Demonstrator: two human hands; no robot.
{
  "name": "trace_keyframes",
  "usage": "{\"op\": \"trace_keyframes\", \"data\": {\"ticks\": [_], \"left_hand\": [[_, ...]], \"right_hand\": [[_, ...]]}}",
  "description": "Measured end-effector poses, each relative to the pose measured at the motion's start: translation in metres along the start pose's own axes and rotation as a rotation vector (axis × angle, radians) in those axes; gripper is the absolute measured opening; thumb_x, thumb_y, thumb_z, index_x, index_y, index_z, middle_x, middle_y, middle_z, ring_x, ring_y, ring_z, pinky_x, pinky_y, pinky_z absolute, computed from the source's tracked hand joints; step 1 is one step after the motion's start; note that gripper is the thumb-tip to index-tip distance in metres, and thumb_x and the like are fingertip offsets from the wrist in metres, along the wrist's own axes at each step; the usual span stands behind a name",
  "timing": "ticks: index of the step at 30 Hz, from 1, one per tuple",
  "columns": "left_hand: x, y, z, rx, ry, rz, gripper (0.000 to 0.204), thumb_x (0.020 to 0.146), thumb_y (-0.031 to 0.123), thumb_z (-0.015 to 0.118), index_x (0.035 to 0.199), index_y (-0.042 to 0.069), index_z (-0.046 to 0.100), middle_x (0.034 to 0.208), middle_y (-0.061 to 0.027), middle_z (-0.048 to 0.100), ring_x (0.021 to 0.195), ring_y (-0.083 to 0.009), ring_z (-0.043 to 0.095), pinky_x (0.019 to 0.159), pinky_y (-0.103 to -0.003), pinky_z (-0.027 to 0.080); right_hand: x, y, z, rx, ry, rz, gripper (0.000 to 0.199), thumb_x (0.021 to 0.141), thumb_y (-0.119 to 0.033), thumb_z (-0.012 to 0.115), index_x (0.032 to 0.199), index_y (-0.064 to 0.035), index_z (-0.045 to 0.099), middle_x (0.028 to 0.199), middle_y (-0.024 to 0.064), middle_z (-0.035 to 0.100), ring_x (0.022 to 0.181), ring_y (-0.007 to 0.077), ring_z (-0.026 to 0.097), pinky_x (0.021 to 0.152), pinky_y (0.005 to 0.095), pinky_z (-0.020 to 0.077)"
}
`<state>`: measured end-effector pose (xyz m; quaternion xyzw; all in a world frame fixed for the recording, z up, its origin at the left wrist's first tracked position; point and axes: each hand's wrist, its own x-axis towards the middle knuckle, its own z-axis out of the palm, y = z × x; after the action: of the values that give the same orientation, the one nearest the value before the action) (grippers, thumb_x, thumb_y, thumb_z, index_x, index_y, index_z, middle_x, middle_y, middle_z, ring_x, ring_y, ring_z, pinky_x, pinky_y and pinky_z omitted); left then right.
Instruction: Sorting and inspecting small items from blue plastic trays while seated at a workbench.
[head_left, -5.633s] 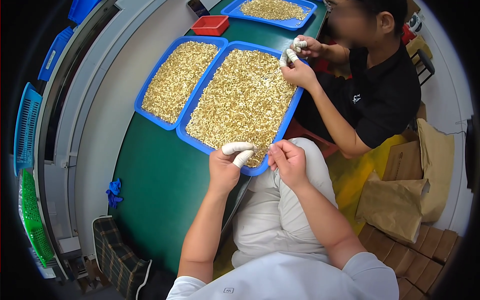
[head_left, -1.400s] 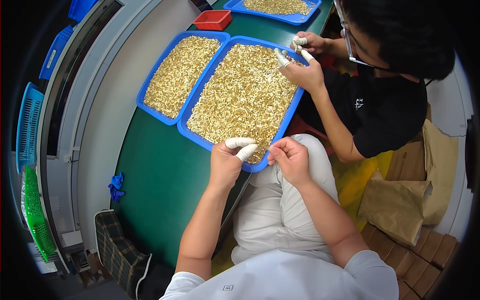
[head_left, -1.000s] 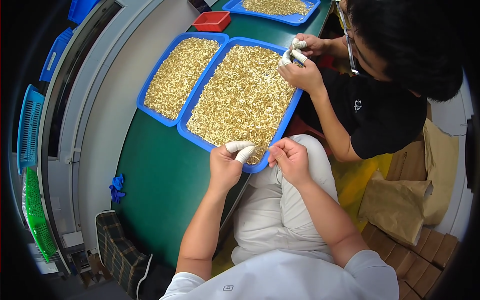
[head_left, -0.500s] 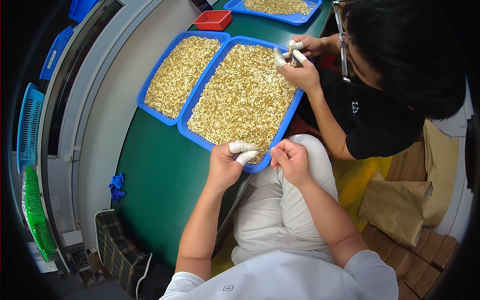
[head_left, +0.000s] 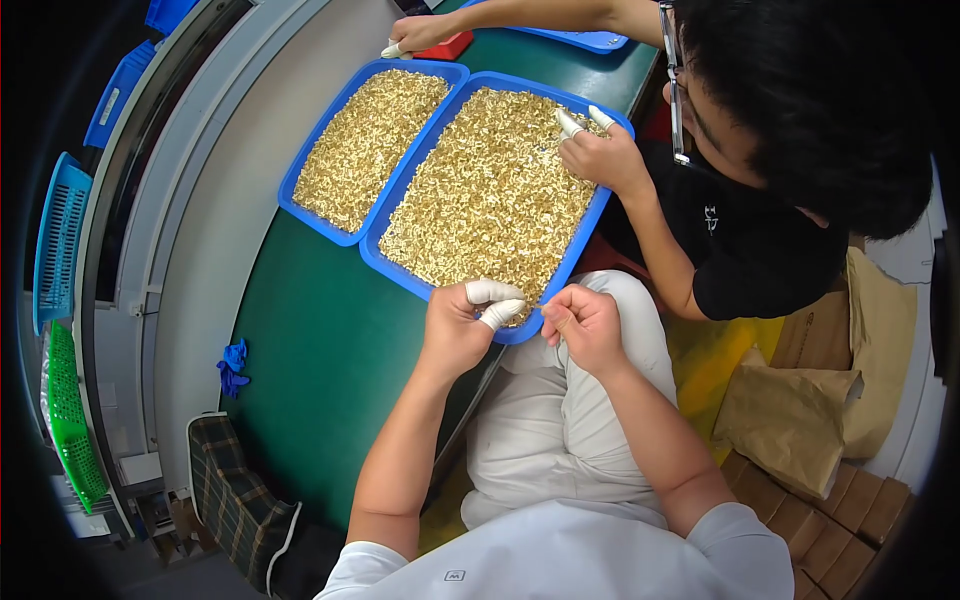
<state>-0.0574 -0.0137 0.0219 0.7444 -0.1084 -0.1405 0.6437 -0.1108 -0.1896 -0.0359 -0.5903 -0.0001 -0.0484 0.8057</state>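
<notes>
A long blue tray (head_left: pixel 372 258) heaped with small golden pieces (head_left: pixel 490 190) lies on the green table (head_left: pixel 320 350) in front of me. My left hand (head_left: pixel 462 328) rests at the tray's near edge. It wears white finger cots, and thumb and forefinger are pinched together over the pieces. My right hand (head_left: pixel 582 325) hovers just off the tray's near corner with its fingers curled in. Anything held in either hand is too small to see. A co-worker's hand (head_left: pixel 600 155), also in finger cots, rests on the tray's far right rim.
A second blue tray (head_left: pixel 287 195) of golden pieces lies to the left. The co-worker's other hand (head_left: pixel 415 38) reaches to a red box (head_left: pixel 452 45). A blue cloth (head_left: pixel 233 365), a plaid bag (head_left: pixel 235 490), brown paper bags (head_left: pixel 800 410) and plastic baskets (head_left: pixel 60 235) surround the table.
The co-worker has leaned further over the table and stretched one arm toward the red box at the back. My two hands have stayed at the tray's near edge.
</notes>
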Motion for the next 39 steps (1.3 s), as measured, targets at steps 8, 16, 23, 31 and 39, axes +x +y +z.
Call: {"op": "trace_keyframes", "data": {"ticks": [8, 16, 23, 31, 39], "left_hand": [[0.018, 0.011, -0.011, 0.509, -0.073, 0.420, 0.007, 0.079, 0.000, 0.074, 0.083, 0.001, 0.069, 0.085, -0.0095, 0.067, 0.078, -0.0186, 0.063, 0.067, -0.030, 0.049], [0.011, 0.004, -0.009, 0.585, -0.137, 0.168, 0.007, 0.082, 0.003, 0.070, 0.077, 0.001, 0.065, 0.073, -0.0094, 0.062, 0.064, -0.0223, 0.058, 0.058, -0.032, 0.044], [0.018, 0.008, -0.009, 0.525, -0.195, 0.483, 0.007, 0.083, 0.007, 0.070, 0.080, 0.001, 0.067, 0.072, -0.0106, 0.063, 0.063, -0.0235, 0.058, 0.057, -0.032, 0.044], [0.011, 0.006, -0.008, 0.595, -0.232, 0.108, 0.016, 0.085, 0.009, 0.071, 0.073, 0.000, 0.066, 0.070, -0.0095, 0.064, 0.059, -0.0177, 0.057, 0.056, -0.030, 0.044], [0.003, 0.020, -0.004, 0.458, -0.031, 0.303, 0.015, 0.081, 0.012, 0.076, 0.086, 0.001, 0.068, 0.079, -0.0083, 0.068, 0.068, -0.0168, 0.063, 0.061, -0.028, 0.048]], "right_hand": [[0.004, 0.003, 0.002, -0.008, 0.030, 0.071, 0.024, 0.096, -0.016, 0.061, 0.079, 0.0006, 0.062, 0.064, 0.0034, 0.062, 0.052, 0.0056, 0.053, 0.048, 0.0214, 0.0432], [0.004, -0.003, 0.004, -0.345, 0.071, -0.205, 0.016, 0.090, -0.005, 0.064, 0.075, -0.0006, 0.062, 0.062, 0.0037, 0.064, 0.055, 0.0056, 0.057, 0.050, 0.0231, 0.0452], [0.004, -0.004, -0.003, -0.216, -0.003, -0.019, 0.021, 0.093, -0.010, 0.061, 0.074, -0.0011, 0.062, 0.058, 0.0026, 0.061, 0.052, 0.0059, 0.054, 0.048, 0.0231, 0.0415], [0.002, -0.001, 0.000, -0.236, 0.028, -0.106, 0.023, 0.093, -0.011, 0.062, 0.073, -0.0013, 0.062, 0.058, 0.0014, 0.060, 0.051, 0.0054, 0.053, 0.048, 0.0231, 0.0407], [0.005, 0.000, -0.002, -0.130, 0.044, -0.037, 0.024, 0.094, -0.013, 0.063, 0.074, -0.0011, 0.062, 0.059, 0.0013, 0.061, 0.053, 0.0053, 0.054, 0.049, 0.0226, 0.0412]]}}
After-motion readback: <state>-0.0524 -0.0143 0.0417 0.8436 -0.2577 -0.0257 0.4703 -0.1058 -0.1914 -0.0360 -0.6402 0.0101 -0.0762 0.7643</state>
